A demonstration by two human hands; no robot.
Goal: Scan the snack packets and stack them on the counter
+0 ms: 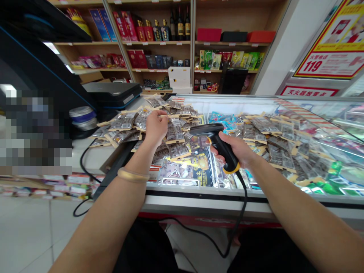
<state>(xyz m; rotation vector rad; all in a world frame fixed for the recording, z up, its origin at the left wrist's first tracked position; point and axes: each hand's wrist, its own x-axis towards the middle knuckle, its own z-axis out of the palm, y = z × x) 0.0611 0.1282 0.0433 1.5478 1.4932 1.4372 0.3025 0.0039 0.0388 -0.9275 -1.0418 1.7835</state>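
Observation:
My right hand (234, 146) is wrapped round the handle of a black and yellow barcode scanner (223, 148). The scanner's head points left, toward a small clear packet (174, 131) with dark contents and a printed label. My left hand (157, 126), a gold bangle on its wrist, has its fingers pinched at the upper left edge of that packet; the fingertips are partly hidden. More such packets lie heaped around and behind the left hand, on the glass top (199, 190) of a freezer. A second heap of packets (264, 129) spreads out to the right of the scanner.
The scanner's black cable (244, 201) hangs over the freezer's front edge. At left stand a dark monitor (40, 57), a black flat device (113, 93) and a round tin (83, 117). Shelves (159, 43) with bottles and boxes line the back.

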